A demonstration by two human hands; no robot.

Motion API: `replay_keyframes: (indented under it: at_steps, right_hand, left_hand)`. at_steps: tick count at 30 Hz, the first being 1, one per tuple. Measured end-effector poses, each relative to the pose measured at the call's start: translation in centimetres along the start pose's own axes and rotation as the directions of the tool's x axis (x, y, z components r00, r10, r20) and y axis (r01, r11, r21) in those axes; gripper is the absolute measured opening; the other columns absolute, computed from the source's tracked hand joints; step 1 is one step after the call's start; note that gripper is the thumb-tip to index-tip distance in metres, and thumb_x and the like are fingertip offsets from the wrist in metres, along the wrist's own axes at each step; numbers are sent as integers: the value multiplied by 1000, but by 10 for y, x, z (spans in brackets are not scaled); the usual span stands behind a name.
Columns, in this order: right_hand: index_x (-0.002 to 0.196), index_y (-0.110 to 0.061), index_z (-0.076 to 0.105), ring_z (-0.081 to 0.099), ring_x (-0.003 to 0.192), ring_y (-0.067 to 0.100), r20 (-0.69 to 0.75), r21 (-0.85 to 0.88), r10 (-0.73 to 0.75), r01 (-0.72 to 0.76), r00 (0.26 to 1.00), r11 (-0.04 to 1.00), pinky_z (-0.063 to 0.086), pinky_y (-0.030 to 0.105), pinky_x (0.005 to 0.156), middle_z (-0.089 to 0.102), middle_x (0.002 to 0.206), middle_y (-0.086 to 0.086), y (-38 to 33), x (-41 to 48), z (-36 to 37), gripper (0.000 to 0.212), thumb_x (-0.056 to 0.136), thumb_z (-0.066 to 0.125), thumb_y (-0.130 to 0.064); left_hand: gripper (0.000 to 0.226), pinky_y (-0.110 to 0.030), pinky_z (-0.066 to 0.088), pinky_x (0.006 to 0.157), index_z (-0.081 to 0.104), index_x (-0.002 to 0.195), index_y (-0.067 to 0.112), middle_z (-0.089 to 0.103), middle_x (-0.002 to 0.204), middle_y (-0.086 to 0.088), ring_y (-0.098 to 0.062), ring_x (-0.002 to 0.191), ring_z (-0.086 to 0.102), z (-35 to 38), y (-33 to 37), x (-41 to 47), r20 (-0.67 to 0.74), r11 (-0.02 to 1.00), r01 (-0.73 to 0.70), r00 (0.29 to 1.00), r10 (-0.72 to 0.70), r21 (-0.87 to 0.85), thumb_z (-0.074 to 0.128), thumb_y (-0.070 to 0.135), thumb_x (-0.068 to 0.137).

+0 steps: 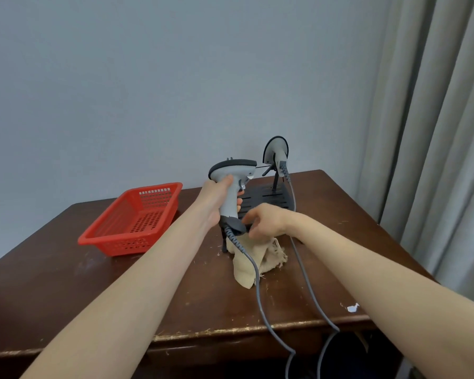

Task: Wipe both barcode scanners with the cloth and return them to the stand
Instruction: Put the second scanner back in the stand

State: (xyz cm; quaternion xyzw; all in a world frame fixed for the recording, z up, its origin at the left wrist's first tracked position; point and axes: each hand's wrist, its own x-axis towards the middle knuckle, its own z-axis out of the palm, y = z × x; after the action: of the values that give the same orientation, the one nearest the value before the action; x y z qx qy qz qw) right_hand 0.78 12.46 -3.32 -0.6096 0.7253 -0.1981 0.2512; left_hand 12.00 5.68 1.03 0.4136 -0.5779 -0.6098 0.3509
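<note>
- Light grey plastic handheld scanner (231, 184) with a black head rim and black base
- Second grey scanner with a black rim (276, 150)
- Black slotted metal stand (266, 199)
- Beige frayed cloth (257, 255)
- Red perforated plastic basket (133, 218)
- Dark brown scuffed wooden table (121, 283)
- Grey coiled cable (253, 269)
- Pale grey-blue wall (175, 77)
- Grey-beige pleated curtain (435, 132)

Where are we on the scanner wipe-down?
Nothing looks finished. In hand: the left hand grips one scanner by its handle, lifted off the stand; the right hand is at the beige cloth under the scanner's base. The second scanner sits on the stand; whether it has been wiped doesn't show. Left: finish wiping, return the held scanner.
</note>
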Motion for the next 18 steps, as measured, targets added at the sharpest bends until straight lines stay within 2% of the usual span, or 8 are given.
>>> replay_keyframes:
  at_steps: [2, 5, 7, 9, 11, 13, 15, 18]
  right_hand:
    - [134, -15, 52, 63, 91, 25, 81, -79, 17, -11, 997, 997, 54, 35, 82, 59, 119, 6, 1, -1, 6, 54, 82, 58, -1]
    - [126, -16, 59, 62, 90, 23, -10, -92, 4, -5, 1000, 996, 54, 32, 75, 62, 116, 6, 4, 2, 10, 46, 84, 54, 1]
    - [117, -9, 65, 63, 81, 18, -196, 72, 22, -8, 980, 997, 51, 27, 71, 68, 98, 9, 2, 5, 3, 30, 91, 49, -5]
    - [109, -4, 66, 66, 74, 20, -328, 335, 80, 37, 941, 942, 57, 29, 70, 69, 87, 12, -7, 4, -9, 28, 98, 44, -17]
    - [105, -6, 63, 67, 72, 21, -309, 532, 90, 93, 947, 842, 59, 34, 72, 69, 87, 13, -20, -1, -22, 38, 100, 39, -34]
    - [111, -15, 58, 67, 73, 19, -194, 609, 45, 84, 980, 789, 57, 32, 69, 68, 90, 8, -29, -4, -33, 46, 98, 33, -52]
    - [117, -17, 54, 69, 81, 20, -109, 623, 2, 67, 994, 779, 57, 30, 70, 69, 97, 9, -34, -3, -40, 54, 93, 34, -61]
    - [116, -13, 53, 69, 86, 18, -177, 538, -26, 119, 984, 835, 55, 24, 64, 70, 102, 10, -40, 2, -51, 54, 89, 47, -60]
  left_hand:
    - [27, -26, 47, 47, 53, 97, -3, 62, 77, -10, -19, 56, 53, 2, 0, 1, 8, 1000, 20, 1000, -20, -2, 44, 23, 101]
    - [25, -28, 47, 51, 50, 111, -5, 61, 79, -11, -19, 59, 54, 3, 1, 2, 13, 999, 37, 999, -37, 13, 43, 16, 99]
    - [25, -30, 48, 52, 49, 114, -6, 61, 81, -12, -20, 62, 56, 2, 3, 4, 16, 999, 34, 999, -35, 43, 43, 13, 98]
    - [28, -32, 49, 53, 48, 118, -7, 60, 85, -15, -22, 66, 59, 3, 7, 6, 34, 998, 20, 999, -22, 62, 45, 9, 96]
    - [27, -34, 52, 57, 48, 118, -7, 60, 89, -18, -24, 69, 60, 5, 16, 6, 60, 999, -2, 998, -1, 50, 46, 4, 93]
    - [27, -36, 53, 65, 52, 115, -9, 61, 91, -20, -26, 72, 61, 9, 28, 9, 74, 999, -26, 997, 24, 26, 46, -2, 90]
    - [26, -37, 53, 71, 54, 111, -12, 60, 95, -22, -28, 76, 61, 11, 41, 14, 76, 999, -40, 996, 41, -19, 45, -7, 87]
    - [13, -41, 52, 79, 50, 99, -9, 56, 94, -22, -30, 80, 59, 14, 59, 20, 90, 994, -40, 995, 50, -103, 44, -10, 87]
